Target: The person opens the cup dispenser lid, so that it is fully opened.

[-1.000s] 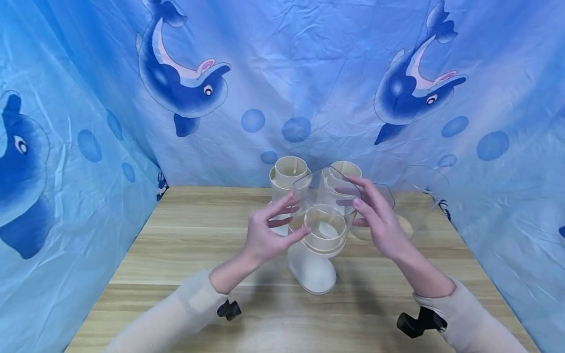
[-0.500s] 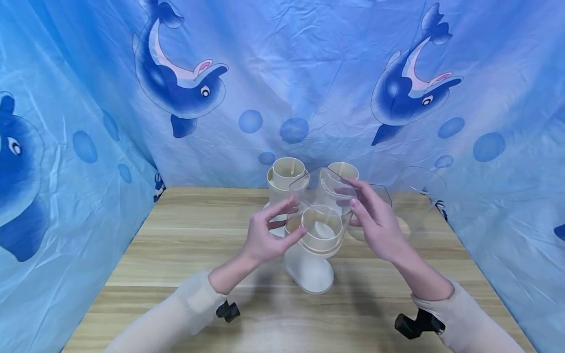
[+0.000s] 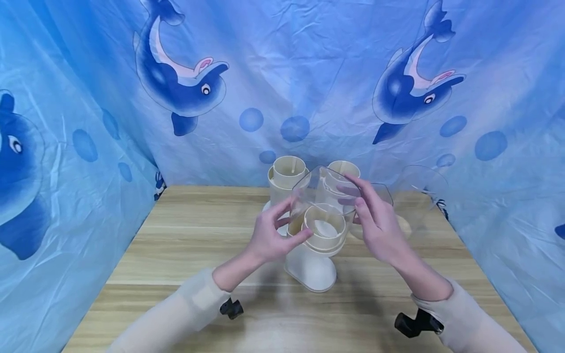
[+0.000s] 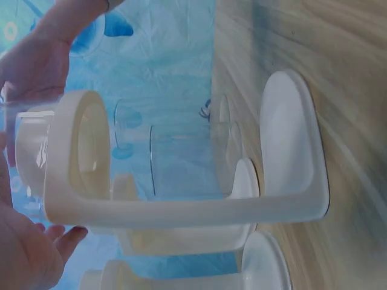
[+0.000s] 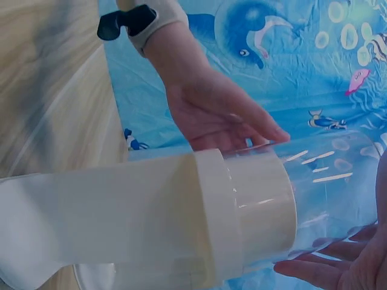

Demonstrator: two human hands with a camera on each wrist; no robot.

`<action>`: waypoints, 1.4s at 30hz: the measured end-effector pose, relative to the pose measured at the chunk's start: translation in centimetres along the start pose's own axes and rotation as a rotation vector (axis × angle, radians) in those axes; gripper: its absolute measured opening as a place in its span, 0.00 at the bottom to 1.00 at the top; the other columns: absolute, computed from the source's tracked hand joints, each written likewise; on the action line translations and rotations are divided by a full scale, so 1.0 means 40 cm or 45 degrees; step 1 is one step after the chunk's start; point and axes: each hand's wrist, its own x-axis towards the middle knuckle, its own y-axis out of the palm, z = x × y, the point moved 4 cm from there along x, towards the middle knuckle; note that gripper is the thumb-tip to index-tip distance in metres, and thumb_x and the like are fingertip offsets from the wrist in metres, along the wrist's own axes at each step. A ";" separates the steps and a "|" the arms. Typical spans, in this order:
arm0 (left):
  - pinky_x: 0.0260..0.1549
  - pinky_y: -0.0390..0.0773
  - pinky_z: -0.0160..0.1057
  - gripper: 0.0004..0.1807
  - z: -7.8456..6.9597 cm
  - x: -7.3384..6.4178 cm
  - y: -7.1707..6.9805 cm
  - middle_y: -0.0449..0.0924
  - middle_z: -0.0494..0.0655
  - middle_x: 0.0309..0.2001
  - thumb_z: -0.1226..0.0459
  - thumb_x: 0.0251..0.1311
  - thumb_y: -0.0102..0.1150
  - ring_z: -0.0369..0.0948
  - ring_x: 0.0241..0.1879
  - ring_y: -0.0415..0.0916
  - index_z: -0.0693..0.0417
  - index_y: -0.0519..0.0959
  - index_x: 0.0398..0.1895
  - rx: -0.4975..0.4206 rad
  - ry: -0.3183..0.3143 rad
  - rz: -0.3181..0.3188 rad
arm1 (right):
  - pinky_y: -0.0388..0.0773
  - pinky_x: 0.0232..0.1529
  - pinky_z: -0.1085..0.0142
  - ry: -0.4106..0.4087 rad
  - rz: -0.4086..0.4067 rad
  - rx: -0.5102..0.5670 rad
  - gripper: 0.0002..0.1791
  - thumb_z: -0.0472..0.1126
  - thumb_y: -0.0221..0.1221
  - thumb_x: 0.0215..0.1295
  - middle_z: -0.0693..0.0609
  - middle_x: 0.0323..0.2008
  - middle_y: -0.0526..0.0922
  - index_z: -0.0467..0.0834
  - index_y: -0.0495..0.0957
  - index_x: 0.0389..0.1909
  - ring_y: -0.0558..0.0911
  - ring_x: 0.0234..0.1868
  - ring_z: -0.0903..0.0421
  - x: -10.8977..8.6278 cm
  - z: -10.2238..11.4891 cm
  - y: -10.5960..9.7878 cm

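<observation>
A clear plastic canister (image 5: 332,181) stands upright in the ring-shaped top (image 3: 324,249) of a cream-white stand, around its inner collar (image 5: 263,205). The stand's flat oval base (image 3: 315,274) rests on the table. My left hand (image 3: 272,236) holds the canister from the left, thumb near the ring and fingers round the far side. On the opposite side my right hand (image 3: 380,228) grips the clear wall higher up, with several fingers showing through it. The left wrist view shows the upright (image 4: 193,211) joining ring and base.
Behind the canister stand two more cream-white stands, one at back left (image 3: 282,189) and one at back right (image 3: 344,169). Other clear canisters (image 4: 184,160) are at the right, hard to see through. A blue dolphin-print curtain (image 3: 282,73) encloses the wooden table (image 3: 185,245).
My left hand has shifted slightly right and its fingers have closed in on the canister. My right hand stays nearly in place; the stand has not visibly moved.
</observation>
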 end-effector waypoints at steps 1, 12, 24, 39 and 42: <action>0.52 0.90 0.43 0.39 -0.002 -0.002 0.003 0.87 0.55 0.58 0.66 0.50 0.81 0.52 0.60 0.85 0.57 0.79 0.69 0.000 -0.002 -0.008 | 0.91 0.35 0.58 0.002 -0.002 0.001 0.26 0.40 0.40 0.86 0.41 0.65 0.84 0.52 0.66 0.80 0.89 0.57 0.39 0.001 -0.001 0.002; 0.53 0.90 0.46 0.42 -0.009 -0.007 0.019 0.84 0.46 0.64 0.59 0.49 0.83 0.48 0.64 0.83 0.49 0.77 0.71 0.084 -0.003 -0.064 | 0.91 0.41 0.57 0.075 -0.029 0.032 0.28 0.47 0.35 0.87 0.42 0.67 0.83 0.53 0.63 0.82 0.88 0.58 0.38 -0.004 -0.008 -0.005; 0.52 0.90 0.46 0.40 0.011 0.015 0.022 0.86 0.50 0.59 0.57 0.53 0.77 0.47 0.65 0.83 0.50 0.75 0.72 0.037 0.013 0.092 | 0.92 0.40 0.47 0.106 0.018 0.078 0.25 0.41 0.38 0.87 0.41 0.67 0.82 0.45 0.65 0.78 0.87 0.57 0.54 -0.017 0.001 -0.001; 0.63 0.83 0.53 0.60 0.016 0.036 0.016 0.70 0.52 0.78 0.59 0.52 0.78 0.51 0.75 0.73 0.44 0.53 0.87 0.040 0.065 0.292 | 0.92 0.40 0.57 0.152 0.056 0.095 0.23 0.42 0.39 0.88 0.35 0.62 0.84 0.41 0.70 0.74 0.89 0.49 0.49 -0.010 0.006 -0.034; 0.59 0.86 0.52 0.58 0.018 0.030 0.018 0.73 0.51 0.76 0.58 0.52 0.78 0.50 0.73 0.75 0.44 0.56 0.86 0.055 0.051 0.283 | 0.92 0.40 0.55 0.171 0.095 0.112 0.24 0.44 0.37 0.89 0.35 0.63 0.83 0.42 0.69 0.75 0.88 0.51 0.42 -0.010 0.002 -0.025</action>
